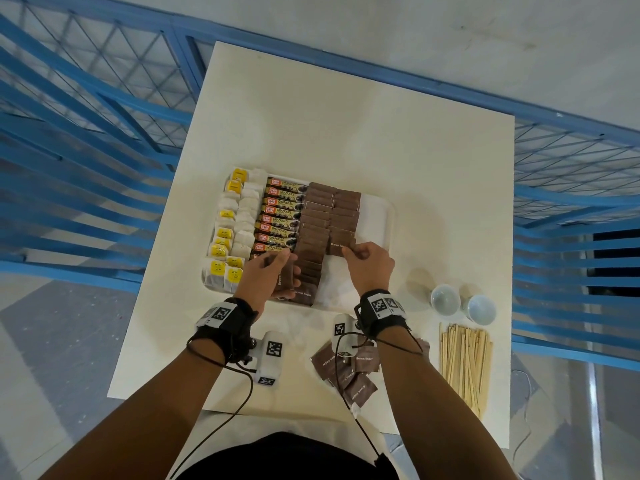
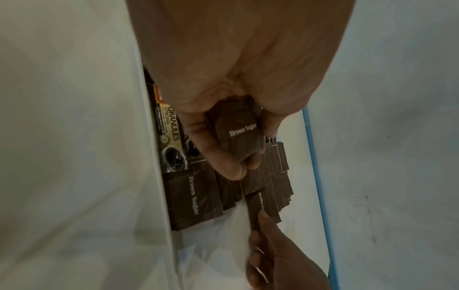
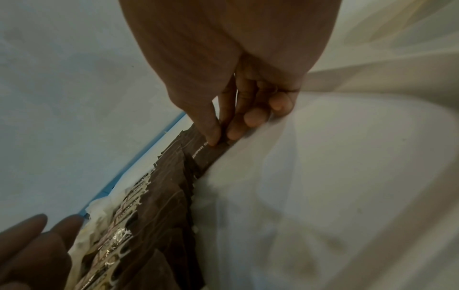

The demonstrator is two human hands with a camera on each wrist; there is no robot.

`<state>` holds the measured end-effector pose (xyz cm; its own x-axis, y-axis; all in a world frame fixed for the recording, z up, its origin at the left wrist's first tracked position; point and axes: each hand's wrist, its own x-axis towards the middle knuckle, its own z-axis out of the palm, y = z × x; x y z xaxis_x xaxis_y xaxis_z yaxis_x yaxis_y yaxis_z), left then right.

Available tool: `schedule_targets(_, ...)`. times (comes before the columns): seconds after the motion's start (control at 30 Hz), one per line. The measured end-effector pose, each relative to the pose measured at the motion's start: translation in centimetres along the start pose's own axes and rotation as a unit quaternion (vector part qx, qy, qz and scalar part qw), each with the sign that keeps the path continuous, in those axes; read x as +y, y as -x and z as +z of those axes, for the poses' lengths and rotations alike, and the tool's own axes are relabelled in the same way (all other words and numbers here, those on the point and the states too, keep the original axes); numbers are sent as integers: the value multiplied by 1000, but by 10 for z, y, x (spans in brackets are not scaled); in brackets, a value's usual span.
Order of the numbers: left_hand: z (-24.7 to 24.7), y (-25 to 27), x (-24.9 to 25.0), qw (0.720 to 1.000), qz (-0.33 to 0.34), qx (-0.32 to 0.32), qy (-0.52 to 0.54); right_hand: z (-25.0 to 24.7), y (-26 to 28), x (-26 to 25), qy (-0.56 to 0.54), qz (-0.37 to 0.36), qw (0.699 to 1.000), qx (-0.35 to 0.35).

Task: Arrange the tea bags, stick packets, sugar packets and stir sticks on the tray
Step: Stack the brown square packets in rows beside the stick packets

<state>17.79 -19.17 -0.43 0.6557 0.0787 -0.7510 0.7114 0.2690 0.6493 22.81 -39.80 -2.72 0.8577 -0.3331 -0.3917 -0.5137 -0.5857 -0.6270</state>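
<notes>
A white tray [image 1: 386,216] holds rows of tea bags [image 1: 230,233], coffee stick packets [image 1: 278,216] and brown sugar packets [image 1: 317,216]. My left hand [image 1: 273,271] grips a small stack of brown sugar packets [image 2: 239,137] over the tray's near edge. My right hand [image 1: 367,261] pinches one brown sugar packet [image 3: 208,153] at the near end of the second sugar row. More loose sugar packets [image 1: 349,372] lie on the table under my right wrist. Wooden stir sticks [image 1: 464,362] lie in a pile at the right.
Two white cups [image 1: 462,304] stand behind the stir sticks. The right strip of the tray is bare white. The table [image 1: 346,133] stretches bare beyond the tray. Blue metal railings surround the table on the left, back and right.
</notes>
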Motion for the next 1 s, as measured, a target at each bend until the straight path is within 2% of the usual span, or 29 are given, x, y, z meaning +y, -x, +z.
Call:
schedule_targets(0.23, 1, 1, 3, 1000, -3, -3, 10, -2, 0, -1, -11, 4, 1000, 8)
schedule_targets(0.53, 3, 2, 0, 1000, -14, -1, 7, -4, 9, -2, 4, 0, 1000, -27)
schedule_targets(0.77, 1, 1, -3, 1000, -13, -4, 15, -2, 6, -2, 11, -3, 1000, -29)
schedule_targets(0.87, -1, 0, -4, 999, -20, -24, 34, -4, 7, -3, 14, -5, 999, -30)
schedule_targets(1.0, -2, -2, -7, 995, -23, -85, 52, -8, 11, -5, 21, -8, 999, -28)
